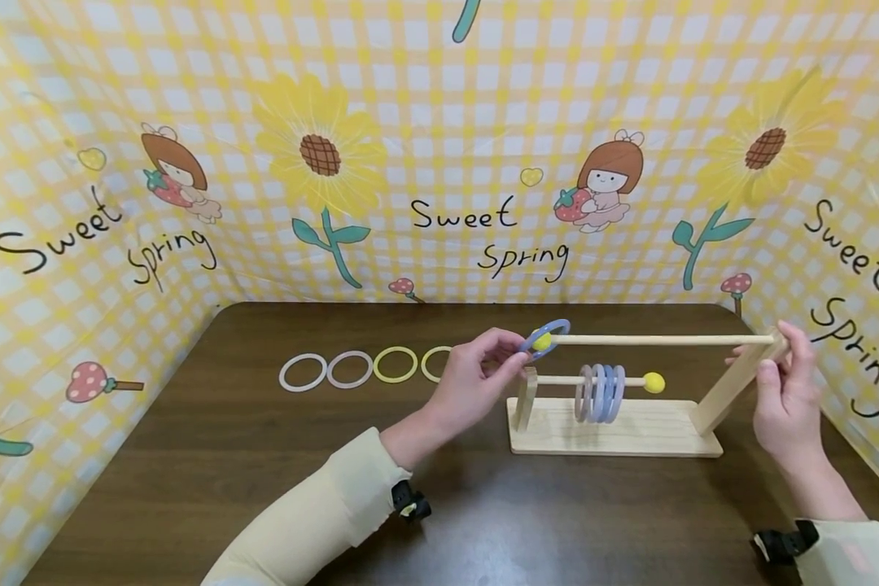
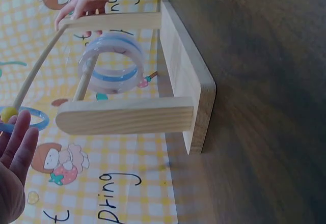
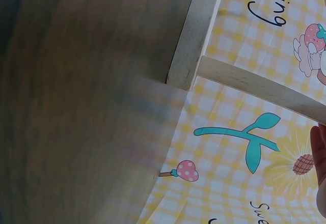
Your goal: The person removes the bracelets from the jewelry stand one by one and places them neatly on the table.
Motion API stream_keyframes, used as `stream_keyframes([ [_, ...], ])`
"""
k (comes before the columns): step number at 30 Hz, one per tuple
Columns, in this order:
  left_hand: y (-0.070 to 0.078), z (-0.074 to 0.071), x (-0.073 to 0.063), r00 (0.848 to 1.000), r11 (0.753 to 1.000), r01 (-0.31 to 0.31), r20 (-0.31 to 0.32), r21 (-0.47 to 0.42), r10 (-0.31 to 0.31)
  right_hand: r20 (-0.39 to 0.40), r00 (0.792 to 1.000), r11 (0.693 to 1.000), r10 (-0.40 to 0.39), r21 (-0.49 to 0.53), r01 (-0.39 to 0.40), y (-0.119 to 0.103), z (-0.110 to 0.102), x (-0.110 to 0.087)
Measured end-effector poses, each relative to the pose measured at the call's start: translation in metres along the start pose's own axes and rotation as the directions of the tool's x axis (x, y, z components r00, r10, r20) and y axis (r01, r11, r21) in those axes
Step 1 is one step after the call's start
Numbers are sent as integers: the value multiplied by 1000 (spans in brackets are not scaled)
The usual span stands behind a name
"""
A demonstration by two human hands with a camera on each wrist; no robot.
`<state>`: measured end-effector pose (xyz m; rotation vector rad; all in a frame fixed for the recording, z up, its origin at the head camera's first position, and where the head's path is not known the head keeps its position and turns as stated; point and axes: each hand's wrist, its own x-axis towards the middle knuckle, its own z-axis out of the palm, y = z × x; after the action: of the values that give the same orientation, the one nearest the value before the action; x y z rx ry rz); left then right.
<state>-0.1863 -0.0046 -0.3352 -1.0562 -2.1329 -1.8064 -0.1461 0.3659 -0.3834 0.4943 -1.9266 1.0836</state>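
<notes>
On the left, four loose rings (image 1: 327, 373) lie in a row on the table (image 1: 190, 456), the last partly hidden by the left hand (image 1: 476, 370), which pinches one blue ring (image 1: 567, 327), seemingly around the yellow ball (image 1: 541, 342). From this grip the one upper rod (image 1: 659, 340) extends its long axis rightward, the left hand being nearer to its ball end; below, one lower rod (image 1: 557, 380) carries about five rings (image 1: 598, 395), overlapping. At far right, the right hand (image 1: 791, 415) holds, with fingers curled, the top of one slanted post (image 1: 736, 382).
</notes>
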Motion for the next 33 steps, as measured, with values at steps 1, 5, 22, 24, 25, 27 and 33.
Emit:
stream_keyframes([
  [1,-4,-1,1,1000,1000,1,-8,0,-1,-3,1000,1000,-2,6,2,0,0,0],
  [5,-16,-4,2,999,1000,4,-39,-5,-4,-4,1000,1000,-5,10,5,-1,1,-1],
  [22,-27,-47,-9,993,1000,-9,-115,22,11,-23,1000,1000,-4,28,5,0,0,-2],
  [24,-28,-54,-13,993,1000,-3,-122,15,5,-24,1000,1000,-7,27,7,0,0,-1],
  [25,-29,-58,-15,992,1000,-4,-124,23,6,-24,1000,1000,-7,28,7,0,0,-1],
  [27,-29,-65,-19,991,998,-9,-131,56,17,-25,1000,999,-7,33,8,0,0,-1],
  [33,-28,-90,-34,986,980,15,-168,197,18,-26,1000,1000,1,27,0,0,1,-1],
])
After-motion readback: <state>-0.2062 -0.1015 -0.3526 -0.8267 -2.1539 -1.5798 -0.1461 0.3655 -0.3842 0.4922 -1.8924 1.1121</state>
